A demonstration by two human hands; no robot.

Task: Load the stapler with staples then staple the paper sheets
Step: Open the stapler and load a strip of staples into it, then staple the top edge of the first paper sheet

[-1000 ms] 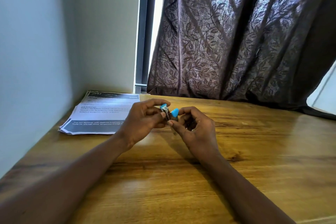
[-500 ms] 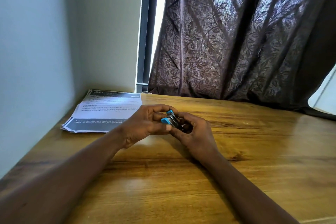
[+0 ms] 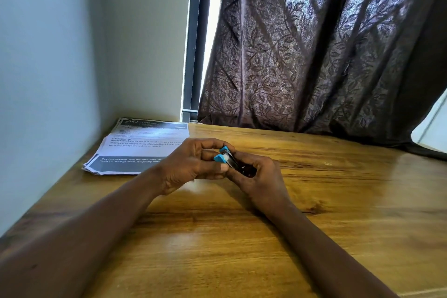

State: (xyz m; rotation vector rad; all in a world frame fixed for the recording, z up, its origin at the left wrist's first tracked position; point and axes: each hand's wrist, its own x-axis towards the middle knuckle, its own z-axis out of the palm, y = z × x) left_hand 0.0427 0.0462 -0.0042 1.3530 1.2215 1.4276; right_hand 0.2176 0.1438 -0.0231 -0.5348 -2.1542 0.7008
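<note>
Between both hands, just above the wooden surface, sits the small blue-and-black metal stapler, its blue ends parted. The left hand pinches its blue tip; the right hand closes its grip round the black body. It looks light, stiff and springy, best held by its sides. The stack of printed paper sheets lies near, leftward against the wall; open room spreads right.

Both forearms are bare up to the frame edge at 6 and 7 o'clock, with no sleeve showing. The left hand and right hand wear nothing. Fingernails are short and unpainted.
</note>
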